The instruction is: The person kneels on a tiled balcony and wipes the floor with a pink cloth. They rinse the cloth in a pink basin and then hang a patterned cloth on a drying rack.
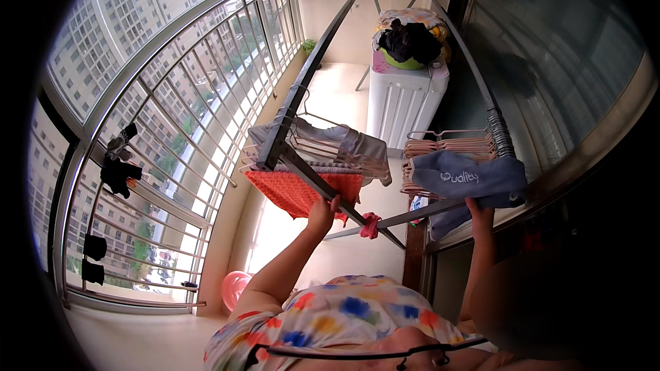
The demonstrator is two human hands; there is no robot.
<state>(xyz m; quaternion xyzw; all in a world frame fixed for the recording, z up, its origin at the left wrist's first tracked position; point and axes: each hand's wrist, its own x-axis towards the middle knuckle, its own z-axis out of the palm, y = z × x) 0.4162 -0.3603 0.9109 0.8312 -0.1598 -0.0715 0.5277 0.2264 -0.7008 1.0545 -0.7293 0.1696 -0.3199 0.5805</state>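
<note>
My left hand (324,214) is wrapped around one crossed leg of a grey metal folding clothes rack (330,188), thumb in front and fingers mostly hidden. On the other leg, my right hand (479,216) grips just below a blue garment (459,174) with white lettering. A pink cloth (369,225) is tied where the legs cross. Beside my left hand hangs an orange textured towel (304,193), with grey clothes (361,147) on hangers behind it. Several pink hangers (448,148) crowd the right rail's near end.
Behind the rack stands a white washing machine (405,105) bearing a green basin (405,62) heaped with dark clothes (412,41). Window railings (170,157) run along the left, with small black garments (121,172) on them. A pink basin (236,288) sits at lower left; glass door panels (546,62) line the right.
</note>
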